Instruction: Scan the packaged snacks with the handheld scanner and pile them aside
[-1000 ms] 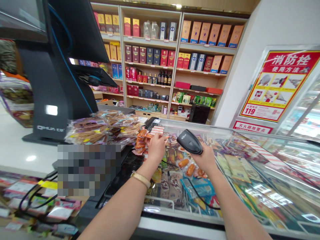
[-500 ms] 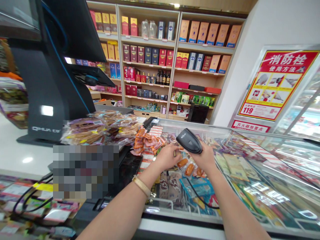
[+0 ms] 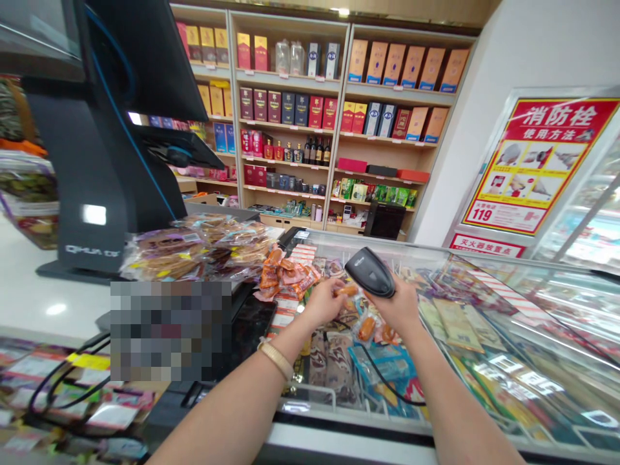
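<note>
Over the glass-topped freezer, my right hand [image 3: 401, 309] grips a black barcode scanner [image 3: 371, 272], its head tilted up and to the left. My left hand [image 3: 325, 302], with a gold bracelet on the wrist, pinches a small wrapped sausage [image 3: 347, 291] just left of the scanner. More wrapped sausages [image 3: 367, 328] lie below and between my hands. To the left of my left hand is a pile of orange-red snack packets [image 3: 285, 274]. The scanner's black cable [image 3: 382, 381] curves below my right hand.
A black register [image 3: 97, 181] stands on the white counter [image 3: 19, 284] at the left, with bagged snacks [image 3: 194, 248] beside it. Inside the freezer [image 3: 527, 323] are many packets. Shelves [image 3: 290, 77] of boxes and bottles stand behind. A blurred patch covers part of the lower left.
My left hand now has a sausage raised in its fingertips, where before it reached among the sausages. The scanner has shifted slightly to the right.
</note>
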Demonstrator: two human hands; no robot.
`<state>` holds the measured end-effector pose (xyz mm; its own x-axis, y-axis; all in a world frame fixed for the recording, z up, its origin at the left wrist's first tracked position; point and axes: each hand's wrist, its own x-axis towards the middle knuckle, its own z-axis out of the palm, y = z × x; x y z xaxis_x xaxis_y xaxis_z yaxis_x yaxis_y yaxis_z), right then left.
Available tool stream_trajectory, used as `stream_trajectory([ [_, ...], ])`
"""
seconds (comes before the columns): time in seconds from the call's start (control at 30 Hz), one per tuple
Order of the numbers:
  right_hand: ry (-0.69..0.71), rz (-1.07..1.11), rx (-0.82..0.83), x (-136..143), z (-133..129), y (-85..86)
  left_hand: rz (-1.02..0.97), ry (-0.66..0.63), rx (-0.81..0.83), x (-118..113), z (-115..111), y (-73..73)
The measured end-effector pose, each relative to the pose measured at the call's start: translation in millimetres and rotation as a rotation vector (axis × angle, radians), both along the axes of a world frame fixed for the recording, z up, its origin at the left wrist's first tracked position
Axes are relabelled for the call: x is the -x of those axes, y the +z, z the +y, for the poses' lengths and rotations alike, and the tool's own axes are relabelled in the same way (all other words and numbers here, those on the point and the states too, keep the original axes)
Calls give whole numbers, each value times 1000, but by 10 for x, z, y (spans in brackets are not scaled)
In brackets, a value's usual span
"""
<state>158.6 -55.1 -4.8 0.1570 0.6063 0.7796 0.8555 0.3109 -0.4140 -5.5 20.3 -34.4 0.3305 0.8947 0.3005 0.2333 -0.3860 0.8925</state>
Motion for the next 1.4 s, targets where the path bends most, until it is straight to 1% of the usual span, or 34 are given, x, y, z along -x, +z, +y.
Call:
stream_trajectory([
  [0.07, -4, 20, -17, -11, 10, -7, -357, -11, 205, 26, 28, 81],
  [0.13, 2, 38, -18, -15, 12, -7, -707, -101, 459, 69, 44, 175],
  [0.17, 14, 45, -15, -13, 10, -4, -850, -162, 585, 94, 47, 220],
  [0.23, 62, 52, 3, -4, 3, 6, -1057, -266, 781, 140, 47, 295],
  [0.3, 124, 49, 27, 12, -1, 16, -1173, -320, 883, 170, 43, 341],
  [0.37, 164, 41, 45, 29, -2, 20, -1231, -335, 912, 180, 37, 356],
  [0.43, 181, 31, 56, 44, 0, 17, -1252, -336, 903, 176, 33, 354],
  [0.57, 211, 27, 79, 58, 1, 10, -1239, -338, 867, 157, 23, 346],
  [0.9, 321, 140, 143, 80, 14, 26, -1244, -374, 886, 162, 15, 364],
  [1.0, 334, 154, 148, 63, 24, 14, -1183, -361, 805, 131, 17, 345],
  [1.03, 323, 156, 142, 56, 27, 10, -1134, -322, 736, 118, 19, 337],
  [1.07, 306, 160, 131, 49, 31, 6, -1059, -253, 633, 109, 22, 331],
  [1.1, 282, 166, 116, 43, 33, 3, -955, -152, 494, 106, 28, 325],
  [1.13, 258, 175, 99, 37, 36, 2, -819, -23, 324, 115, 37, 320],
  [1.2, 218, 193, 67, 28, 39, 0, -464, 251, -47, 170, 60, 317],
  [1.23, 204, 199, 55, 25, 39, 0, -270, 362, -213, 216, 74, 317],
  [1.27, 195, 203, 47, 23, 38, 1, -83, 445, -348, 268, 87, 318],
  [1.3, 190, 203, 43, 22, 37, 1, 87, 498, -448, 324, 100, 318],
  [1.33, 187, 202, 40, 21, 35, 2, 236, 531, -515, 376, 112, 316],
  [1.4, 184, 198, 34, 21, 31, 3, 463, 570, -572, 455, 130, 303],
])
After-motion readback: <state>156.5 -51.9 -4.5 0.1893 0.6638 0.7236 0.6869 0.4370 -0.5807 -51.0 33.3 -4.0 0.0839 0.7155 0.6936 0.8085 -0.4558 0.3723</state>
